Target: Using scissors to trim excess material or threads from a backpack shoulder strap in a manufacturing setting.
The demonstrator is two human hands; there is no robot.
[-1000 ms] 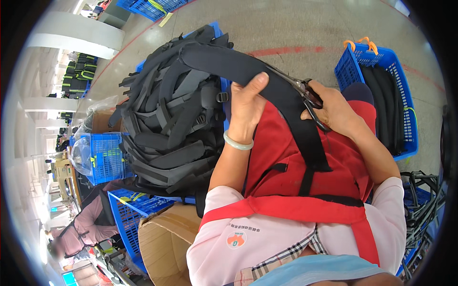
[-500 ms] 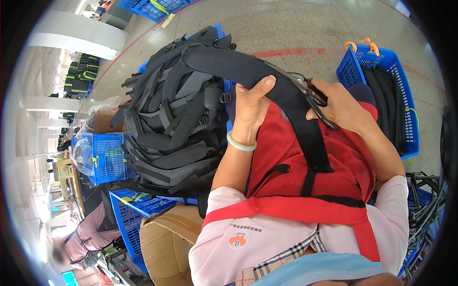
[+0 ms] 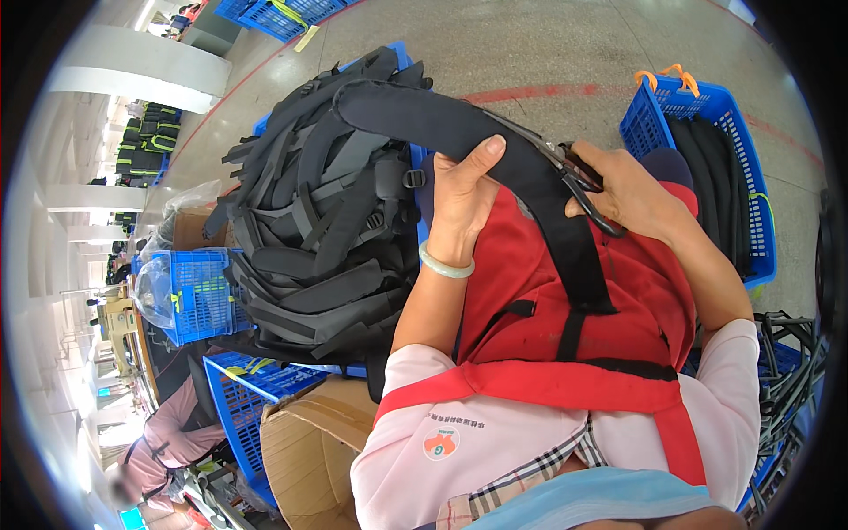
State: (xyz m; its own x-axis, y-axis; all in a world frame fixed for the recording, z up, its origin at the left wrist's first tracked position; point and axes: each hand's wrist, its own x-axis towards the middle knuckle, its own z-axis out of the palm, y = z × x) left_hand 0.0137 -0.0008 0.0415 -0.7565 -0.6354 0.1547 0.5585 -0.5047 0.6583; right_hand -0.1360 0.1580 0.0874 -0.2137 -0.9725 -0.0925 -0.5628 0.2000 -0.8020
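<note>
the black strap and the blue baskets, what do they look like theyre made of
The black strap in the left hand looks like padded woven fabric, probably nylon: matte, thick, bending softly. The blue baskets look like moulded plastic: glossy, stiff lattice walls. The scissors in the right hand seem dark metal, though partly hidden.

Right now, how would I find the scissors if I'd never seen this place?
Find the red apron on the person's lap. A long black padded strap crosses it. The scissors are in the right hand at the strap's edge: the only shiny metal thing there.
</note>
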